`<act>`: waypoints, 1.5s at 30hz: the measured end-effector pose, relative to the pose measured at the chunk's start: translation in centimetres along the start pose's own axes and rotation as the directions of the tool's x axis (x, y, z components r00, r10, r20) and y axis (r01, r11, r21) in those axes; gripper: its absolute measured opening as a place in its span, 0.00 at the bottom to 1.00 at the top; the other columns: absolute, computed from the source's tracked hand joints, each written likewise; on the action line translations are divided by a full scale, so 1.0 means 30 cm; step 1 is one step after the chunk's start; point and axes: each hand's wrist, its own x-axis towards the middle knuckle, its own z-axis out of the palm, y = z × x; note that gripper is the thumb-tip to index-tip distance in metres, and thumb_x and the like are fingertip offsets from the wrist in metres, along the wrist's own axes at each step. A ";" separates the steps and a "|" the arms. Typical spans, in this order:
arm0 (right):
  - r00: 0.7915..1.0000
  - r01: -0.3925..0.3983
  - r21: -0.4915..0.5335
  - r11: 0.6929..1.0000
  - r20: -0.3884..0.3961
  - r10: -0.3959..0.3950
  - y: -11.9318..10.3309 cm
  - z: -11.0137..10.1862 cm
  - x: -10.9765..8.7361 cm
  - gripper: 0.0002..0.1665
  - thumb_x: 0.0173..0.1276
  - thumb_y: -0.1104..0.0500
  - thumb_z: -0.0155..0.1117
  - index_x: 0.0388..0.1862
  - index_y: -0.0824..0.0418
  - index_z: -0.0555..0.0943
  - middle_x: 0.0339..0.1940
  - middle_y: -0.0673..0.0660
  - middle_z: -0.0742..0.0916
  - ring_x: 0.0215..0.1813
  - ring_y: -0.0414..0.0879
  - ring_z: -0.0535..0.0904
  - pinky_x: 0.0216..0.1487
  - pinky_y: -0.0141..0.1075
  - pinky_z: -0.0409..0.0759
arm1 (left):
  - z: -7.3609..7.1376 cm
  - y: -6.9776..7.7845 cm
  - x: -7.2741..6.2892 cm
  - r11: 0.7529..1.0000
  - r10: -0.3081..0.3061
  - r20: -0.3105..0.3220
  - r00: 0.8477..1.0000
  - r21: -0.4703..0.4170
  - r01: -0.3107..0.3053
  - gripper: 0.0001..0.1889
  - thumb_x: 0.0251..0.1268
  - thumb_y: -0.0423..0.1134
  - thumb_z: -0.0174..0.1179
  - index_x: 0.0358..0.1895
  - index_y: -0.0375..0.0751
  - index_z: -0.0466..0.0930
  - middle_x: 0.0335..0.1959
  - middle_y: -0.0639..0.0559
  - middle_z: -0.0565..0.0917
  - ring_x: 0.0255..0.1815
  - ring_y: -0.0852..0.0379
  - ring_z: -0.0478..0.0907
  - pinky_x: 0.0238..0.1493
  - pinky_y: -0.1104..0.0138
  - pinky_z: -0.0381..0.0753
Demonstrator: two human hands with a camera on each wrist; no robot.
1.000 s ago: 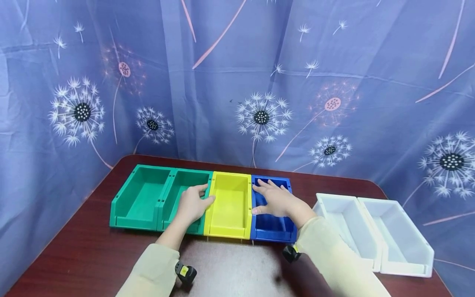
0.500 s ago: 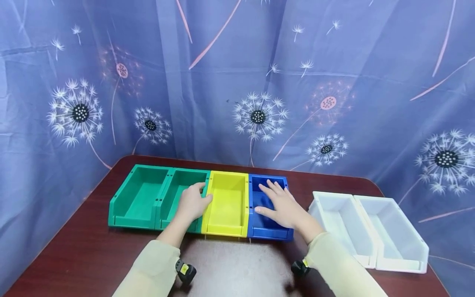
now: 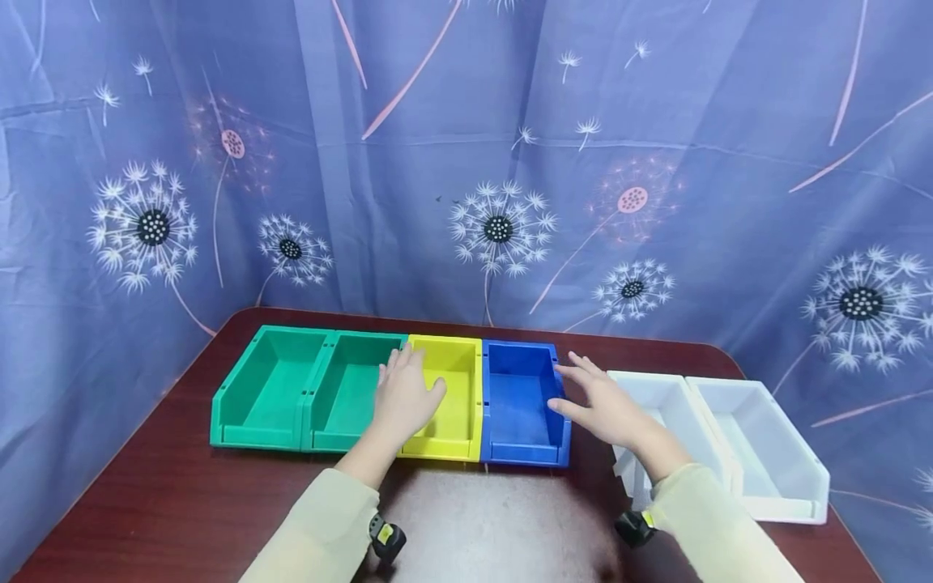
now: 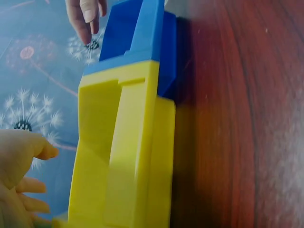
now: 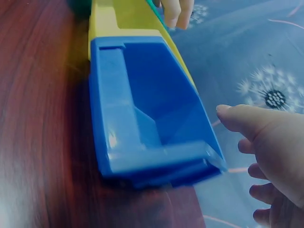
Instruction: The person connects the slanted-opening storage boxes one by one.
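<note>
Lining-up near the back edge of the desk [image 3: 146, 486] seems under way: left hand [image 3: 403, 398] over yellow bin [image 3: 457, 405], right hand [image 3: 611, 406] beside blue bin [image 3: 517, 401], both spread and empty, next probably needing a grip on a white bin [image 3: 761, 441].

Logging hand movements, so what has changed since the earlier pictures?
The right hand has moved rightward, to the right edge of the blue bin. The left hand has shifted right, seemingly letting go of the left edge of the yellow bin. The green bins, white bins and those two stayed put.
</note>
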 end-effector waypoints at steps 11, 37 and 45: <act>0.997 -0.053 0.006 0.999 -0.052 0.053 0.092 -0.061 -0.083 0.39 0.66 0.44 0.60 0.67 0.67 0.67 0.71 0.71 0.65 0.70 0.69 0.59 0.63 0.65 0.63 | 0.088 0.095 -0.010 0.980 -0.012 0.094 0.996 -0.197 0.030 0.32 0.64 0.49 0.56 0.68 0.37 0.64 0.70 0.40 0.65 0.70 0.41 0.63 0.64 0.49 0.68; 0.973 -0.229 -0.131 0.965 -0.061 0.223 0.247 -0.188 -0.250 0.49 0.66 0.39 0.57 0.70 0.73 0.57 0.63 0.80 0.68 0.58 0.76 0.69 0.52 0.66 0.70 | 0.153 0.158 0.008 0.921 -0.107 0.203 0.973 -0.348 0.174 0.31 0.62 0.40 0.60 0.67 0.31 0.63 0.51 0.38 0.80 0.43 0.46 0.82 0.44 0.59 0.84; 0.960 -0.278 -0.109 0.955 -0.080 0.270 0.239 -0.188 -0.264 0.51 0.66 0.37 0.55 0.70 0.74 0.54 0.56 0.81 0.75 0.53 0.74 0.75 0.46 0.62 0.74 | 0.127 0.112 0.005 0.920 -0.102 0.163 0.981 -0.359 0.155 0.30 0.61 0.40 0.61 0.65 0.31 0.66 0.62 0.37 0.75 0.62 0.42 0.73 0.59 0.51 0.76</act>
